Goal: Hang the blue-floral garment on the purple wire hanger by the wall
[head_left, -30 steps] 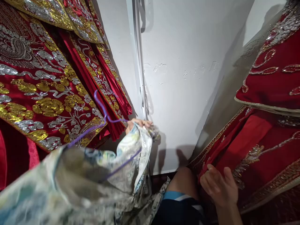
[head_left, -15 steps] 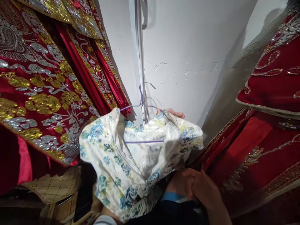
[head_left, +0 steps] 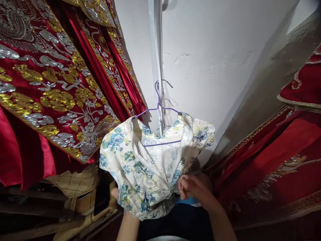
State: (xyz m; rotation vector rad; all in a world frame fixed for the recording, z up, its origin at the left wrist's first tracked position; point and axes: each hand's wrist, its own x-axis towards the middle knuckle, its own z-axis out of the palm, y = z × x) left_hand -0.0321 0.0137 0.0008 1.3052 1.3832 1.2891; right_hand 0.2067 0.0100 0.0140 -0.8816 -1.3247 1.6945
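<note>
A white floral blouse (head_left: pixel 140 167) with blue and green flowers hangs on a purple hanger (head_left: pixel 158 106), whose hook is up at the pale upright rail. Its neckline falls open over the hanger's lower bar, and its gathered hem hangs low. Behind the left side of the blouse is my left hand (head_left: pixel 114 192); only a fingertip shows past the cloth, and the other fingers are hidden. My right hand (head_left: pixel 187 185) is at the lower right front of the blouse with its fingers curled closed. Whether cloth is pinched in them is not visible.
Red garments with gold and silver sequins (head_left: pixel 57 97) hang at the left. More red beaded clothing (head_left: pixel 281 147) hangs at the right. A pale rail (head_left: pixel 155 40) runs up the white wall (head_left: pixel 200 40). A quilted tan item (head_left: pixel 75 182) and wooden framework (head_left: pixel 86 214) are lower left.
Fingers seen at the blouse's right shoulder are gone from there. My left hand now shows at its left edge. My right hand has moved left to the blouse front, and the hanger stands more upright.
</note>
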